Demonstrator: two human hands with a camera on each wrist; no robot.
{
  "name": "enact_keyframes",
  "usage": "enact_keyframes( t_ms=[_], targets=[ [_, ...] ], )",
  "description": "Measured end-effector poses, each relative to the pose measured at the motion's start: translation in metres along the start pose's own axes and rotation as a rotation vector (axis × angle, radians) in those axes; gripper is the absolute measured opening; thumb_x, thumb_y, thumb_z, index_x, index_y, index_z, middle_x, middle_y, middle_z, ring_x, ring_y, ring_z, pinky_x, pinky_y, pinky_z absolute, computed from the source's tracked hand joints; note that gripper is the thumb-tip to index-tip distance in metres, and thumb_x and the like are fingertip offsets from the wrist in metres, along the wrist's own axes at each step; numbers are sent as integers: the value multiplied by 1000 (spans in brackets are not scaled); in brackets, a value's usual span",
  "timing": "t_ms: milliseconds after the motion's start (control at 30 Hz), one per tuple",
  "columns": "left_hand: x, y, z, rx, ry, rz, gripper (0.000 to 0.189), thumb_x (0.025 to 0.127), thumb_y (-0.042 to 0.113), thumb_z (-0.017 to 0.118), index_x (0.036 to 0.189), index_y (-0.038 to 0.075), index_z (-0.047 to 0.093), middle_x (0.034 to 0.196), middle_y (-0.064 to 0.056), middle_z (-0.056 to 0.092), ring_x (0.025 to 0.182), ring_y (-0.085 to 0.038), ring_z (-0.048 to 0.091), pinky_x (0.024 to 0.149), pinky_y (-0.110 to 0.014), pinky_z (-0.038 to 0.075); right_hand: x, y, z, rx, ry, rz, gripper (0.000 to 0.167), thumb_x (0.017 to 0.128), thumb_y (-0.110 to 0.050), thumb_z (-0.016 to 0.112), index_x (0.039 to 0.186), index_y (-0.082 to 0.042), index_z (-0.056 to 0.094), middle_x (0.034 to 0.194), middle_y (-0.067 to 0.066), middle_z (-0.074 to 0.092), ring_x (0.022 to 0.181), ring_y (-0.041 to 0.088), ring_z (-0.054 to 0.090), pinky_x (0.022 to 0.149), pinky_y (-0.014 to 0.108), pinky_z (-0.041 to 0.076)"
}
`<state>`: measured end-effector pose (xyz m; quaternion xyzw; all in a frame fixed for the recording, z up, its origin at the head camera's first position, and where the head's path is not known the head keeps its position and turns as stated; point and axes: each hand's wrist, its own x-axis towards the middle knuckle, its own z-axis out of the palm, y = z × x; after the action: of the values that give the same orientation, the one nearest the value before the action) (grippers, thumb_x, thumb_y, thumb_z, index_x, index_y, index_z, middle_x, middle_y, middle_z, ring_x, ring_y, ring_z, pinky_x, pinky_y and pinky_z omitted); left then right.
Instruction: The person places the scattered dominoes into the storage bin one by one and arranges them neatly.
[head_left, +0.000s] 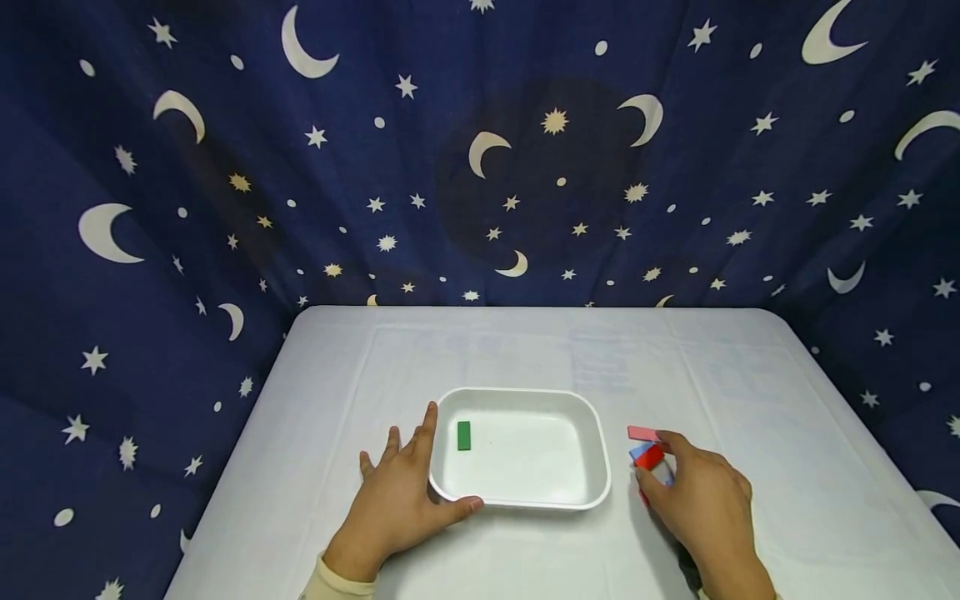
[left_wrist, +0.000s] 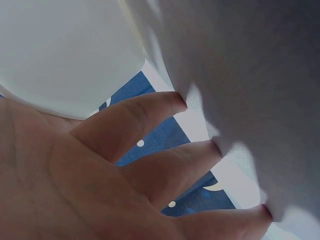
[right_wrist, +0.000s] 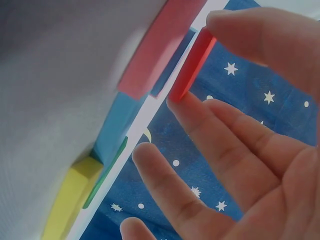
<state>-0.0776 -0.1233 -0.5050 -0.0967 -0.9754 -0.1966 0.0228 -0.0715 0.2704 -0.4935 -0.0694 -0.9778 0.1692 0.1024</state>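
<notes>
In the head view my right hand (head_left: 703,493) is right of the tray, and its thumb and a finger pinch a red block (head_left: 649,456) at its two ends. The right wrist view shows this red block (right_wrist: 192,66) held up beside a pink block (right_wrist: 159,52) and a blue block (right_wrist: 116,122). My left hand (head_left: 399,502) is spread at the left front corner of a white tray (head_left: 525,506), index finger along its side and thumb at its front rim. Its other fingertips (left_wrist: 216,146) rest on the white cloth.
A green block (head_left: 464,436) lies in the tray's left part. Near the right hand, a yellow block (right_wrist: 70,200) and another green block (right_wrist: 104,177) lie on the cloth, mostly hidden from the head view. A dark blue star-patterned curtain (head_left: 420,158) surrounds the table (head_left: 480,350).
</notes>
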Motion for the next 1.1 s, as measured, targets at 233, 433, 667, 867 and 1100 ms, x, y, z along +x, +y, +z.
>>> enact_keyframes(
  t_ms=[233,433,667,867,1100],
  targets=[
    [0,0,-1,-4,-1,-4,142,65,102,59,172,25,6,161,-1,48,144,-60,37,97,-92,22,1,-2,1,4,-4,-16,65,81,-31,90,135,-7,65,117,23,74,112,52,61,88,72,35],
    [0,0,1,7,1,-4,143,63,105,52,172,25,7,161,0,48,144,-59,37,97,-92,23,0,-2,2,-1,14,-56,63,77,-27,92,131,-8,67,103,23,75,107,50,63,84,70,39],
    [1,0,1,15,-2,-10,143,62,107,50,172,26,5,161,1,47,144,-59,37,97,-91,23,-1,-3,4,1,60,-114,61,74,-25,93,129,-9,69,102,22,75,103,47,65,83,68,44],
    [1,0,1,16,-1,-8,143,62,107,50,172,26,5,161,1,48,144,-59,38,97,-91,24,-1,-4,5,13,89,-139,59,74,-24,93,127,-11,70,102,21,76,102,47,66,83,69,43],
    [1,-1,1,13,0,-10,144,62,107,50,172,27,5,160,1,49,144,-58,38,97,-91,24,0,-7,4,58,142,-165,60,77,-25,92,131,-11,70,114,22,75,111,46,63,92,70,39]
  ],
)
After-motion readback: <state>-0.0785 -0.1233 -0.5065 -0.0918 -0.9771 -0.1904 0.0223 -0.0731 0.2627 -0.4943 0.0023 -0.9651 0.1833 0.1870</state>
